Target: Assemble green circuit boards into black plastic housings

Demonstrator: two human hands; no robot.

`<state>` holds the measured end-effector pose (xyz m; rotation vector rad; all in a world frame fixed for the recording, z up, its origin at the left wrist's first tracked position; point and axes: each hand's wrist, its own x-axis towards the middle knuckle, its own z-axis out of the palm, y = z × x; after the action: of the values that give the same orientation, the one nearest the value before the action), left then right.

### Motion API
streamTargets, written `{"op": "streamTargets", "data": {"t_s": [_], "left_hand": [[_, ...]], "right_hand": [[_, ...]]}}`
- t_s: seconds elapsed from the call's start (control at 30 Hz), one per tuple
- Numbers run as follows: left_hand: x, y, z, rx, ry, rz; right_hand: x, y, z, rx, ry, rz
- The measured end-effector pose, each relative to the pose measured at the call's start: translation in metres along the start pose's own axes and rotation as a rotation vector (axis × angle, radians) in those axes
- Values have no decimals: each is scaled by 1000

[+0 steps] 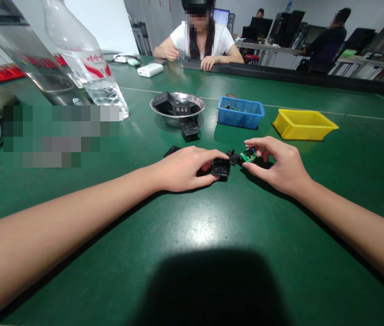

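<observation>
My left hand [192, 167] grips a small black plastic housing [221, 167] between thumb and fingers, its hollow side facing me. In my right hand [276, 163], a small green circuit board [248, 155] is pinched between thumb and fingertips. A small black plastic part [233, 157] lies on the table between the two hands. Behind my left hand, another flat black piece [172, 151] is partly hidden. A black cover [189, 129] leans at the front of a steel bowl [158, 113], which holds several black housings [182, 109], one lettered "SPD".
Beyond my hands stand a blue bin [241, 120] with small parts inside and a yellow bin [304, 131]. Water bottles [93, 68] stand at the left, near a white device [150, 69]. Across the green table [192, 217], a person [200, 40] sits behind a long black bar [280, 74].
</observation>
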<state>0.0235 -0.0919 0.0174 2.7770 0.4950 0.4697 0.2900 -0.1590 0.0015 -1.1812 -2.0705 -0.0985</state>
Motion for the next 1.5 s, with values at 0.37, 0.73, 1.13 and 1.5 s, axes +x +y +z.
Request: {"op": "streamTargets", "data": {"t_s": [0.37,0.73,1.13,1.5], "left_hand": [[0,0,0,3,7,6],[1,0,0,-3,5,4],[1,0,0,-3,2,8],[1,1,-1,-4,-7,-7]], "right_hand": [[-1,1,1,-14,57,-13],[0,0,0,-16,57,-12],[0,2,1,-6,54,-13],[1,1,1,8,19,31]]}}
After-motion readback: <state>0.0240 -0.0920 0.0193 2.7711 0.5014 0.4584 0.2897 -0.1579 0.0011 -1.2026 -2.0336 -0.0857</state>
